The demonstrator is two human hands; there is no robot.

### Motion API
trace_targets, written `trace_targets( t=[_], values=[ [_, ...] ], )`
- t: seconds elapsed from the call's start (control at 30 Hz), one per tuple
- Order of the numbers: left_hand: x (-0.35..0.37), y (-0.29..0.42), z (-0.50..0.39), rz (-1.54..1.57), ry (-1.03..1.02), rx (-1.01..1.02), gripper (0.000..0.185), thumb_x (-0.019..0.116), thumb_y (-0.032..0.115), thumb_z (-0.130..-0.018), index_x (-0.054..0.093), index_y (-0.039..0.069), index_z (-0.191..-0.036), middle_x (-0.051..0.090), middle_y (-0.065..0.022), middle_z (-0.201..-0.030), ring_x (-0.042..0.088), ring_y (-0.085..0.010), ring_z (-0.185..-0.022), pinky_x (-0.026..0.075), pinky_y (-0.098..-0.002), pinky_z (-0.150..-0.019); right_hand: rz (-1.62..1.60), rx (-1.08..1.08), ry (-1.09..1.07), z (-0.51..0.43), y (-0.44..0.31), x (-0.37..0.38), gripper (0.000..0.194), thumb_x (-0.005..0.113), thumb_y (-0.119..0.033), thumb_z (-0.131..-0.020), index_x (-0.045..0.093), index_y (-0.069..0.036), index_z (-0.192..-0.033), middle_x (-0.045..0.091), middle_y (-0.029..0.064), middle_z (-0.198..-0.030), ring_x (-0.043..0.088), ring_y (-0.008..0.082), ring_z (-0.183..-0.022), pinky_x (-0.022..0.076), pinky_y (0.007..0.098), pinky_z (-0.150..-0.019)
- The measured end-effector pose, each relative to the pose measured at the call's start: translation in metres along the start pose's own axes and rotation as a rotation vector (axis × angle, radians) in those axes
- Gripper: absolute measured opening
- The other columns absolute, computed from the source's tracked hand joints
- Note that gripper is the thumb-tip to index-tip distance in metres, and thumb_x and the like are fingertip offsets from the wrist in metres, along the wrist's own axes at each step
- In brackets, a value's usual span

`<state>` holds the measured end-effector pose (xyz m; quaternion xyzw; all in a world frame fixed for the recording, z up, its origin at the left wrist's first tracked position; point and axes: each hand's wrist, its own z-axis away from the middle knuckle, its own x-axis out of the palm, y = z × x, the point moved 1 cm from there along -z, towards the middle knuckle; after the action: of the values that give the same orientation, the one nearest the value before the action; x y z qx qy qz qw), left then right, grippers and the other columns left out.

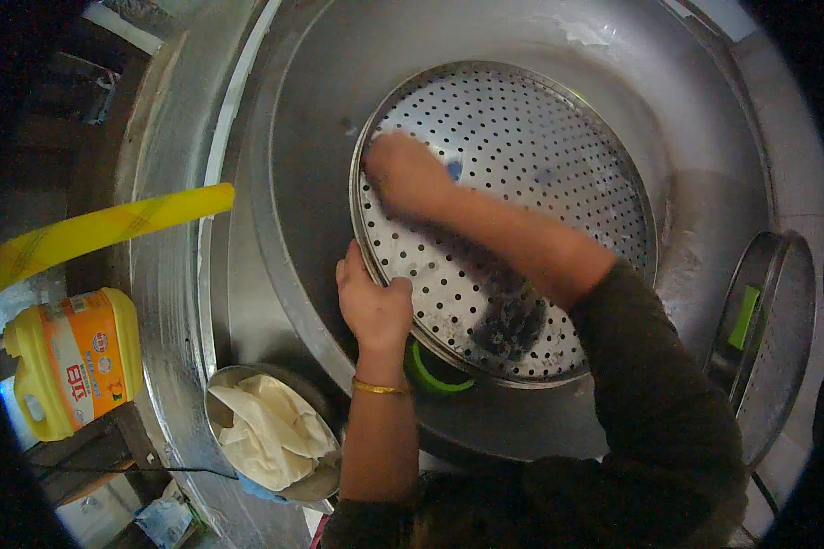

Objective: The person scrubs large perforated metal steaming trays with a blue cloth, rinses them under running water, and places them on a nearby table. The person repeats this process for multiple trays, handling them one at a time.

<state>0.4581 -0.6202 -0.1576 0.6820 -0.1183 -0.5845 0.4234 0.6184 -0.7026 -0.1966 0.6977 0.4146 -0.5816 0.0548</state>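
Observation:
A round perforated metal steamer tray (515,137) with a raised rim lies tilted inside a large metal basin (316,158). My left hand (374,298) grips the tray's near-left rim, thumb over the edge. My right hand (408,175) is closed against the perforated face near the upper-left rim; whatever it may hold is hidden beneath the fingers. A small blue patch (454,169) shows beside the right wrist. Below the tray's lower edge a green curved handle (432,377) is visible.
Another perforated tray with a green handle (745,319) leans at the right. At lower left sits a metal bowl holding cream cloth (275,432). A yellow jug with an orange label (75,364) and a yellow hose (117,226) are at the left.

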Motion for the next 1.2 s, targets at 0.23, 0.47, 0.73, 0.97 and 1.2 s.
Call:
trace_targets(
  t=[0.23,0.47,0.73,0.97,1.2],
  values=[
    [-0.001,-0.004,-0.008,0.063,0.001,0.080,0.057,0.059,0.005,-0.061,0.051,-0.004,-0.117,0.056,-0.0215,-0.098,0.054,-0.0405,-0.095,0.044,-0.0433,-0.087,-0.118,-0.423,-0.031,0.038,-0.001,-0.016,0.023,0.060,-0.012,-0.070,0.062,-0.009,-0.092,0.057,0.0094,-0.088,0.055,0.0290,-0.087,0.0448,0.0422,-0.074],
    [-0.005,-0.005,-0.010,0.077,0.037,0.033,0.056,0.059,0.004,-0.059,0.054,-0.004,-0.115,0.056,-0.0188,-0.093,0.053,-0.0387,-0.093,0.043,-0.0417,-0.087,0.158,0.085,0.080,-0.026,0.032,0.007,0.016,0.054,-0.013,-0.075,0.065,-0.007,-0.086,0.061,0.0109,-0.091,0.057,0.0337,-0.084,0.0462,0.0458,-0.072],
    [0.002,-0.008,-0.009,0.152,0.005,0.025,0.056,0.060,0.005,-0.060,0.055,-0.003,-0.115,0.056,-0.0182,-0.093,0.055,-0.0376,-0.091,0.045,-0.0424,-0.083,-0.100,-0.076,-0.145,0.102,0.016,-0.026,0.020,0.058,-0.009,-0.074,0.062,-0.008,-0.094,0.061,0.0136,-0.091,0.057,0.0311,-0.083,0.0453,0.0439,-0.067],
    [-0.002,-0.002,-0.012,0.103,0.048,0.067,0.054,0.059,0.004,-0.060,0.056,-0.001,-0.113,0.056,-0.0183,-0.092,0.054,-0.0370,-0.092,0.044,-0.0413,-0.085,0.271,0.537,0.029,0.035,0.064,-0.031,0.018,0.057,-0.005,-0.071,0.059,-0.002,-0.089,0.061,0.0162,-0.084,0.059,0.0346,-0.080,0.0475,0.0461,-0.069],
    [-0.001,-0.007,-0.013,0.061,0.063,0.107,0.052,0.061,0.006,-0.061,0.057,-0.001,-0.112,0.057,-0.0173,-0.091,0.055,-0.0359,-0.091,0.045,-0.0402,-0.084,-0.019,-0.015,-0.049,0.048,-0.018,-0.031,0.014,0.056,-0.008,-0.077,0.065,-0.007,-0.087,0.063,0.0121,-0.090,0.058,0.0329,-0.083,0.0461,0.0443,-0.074]
  ],
)
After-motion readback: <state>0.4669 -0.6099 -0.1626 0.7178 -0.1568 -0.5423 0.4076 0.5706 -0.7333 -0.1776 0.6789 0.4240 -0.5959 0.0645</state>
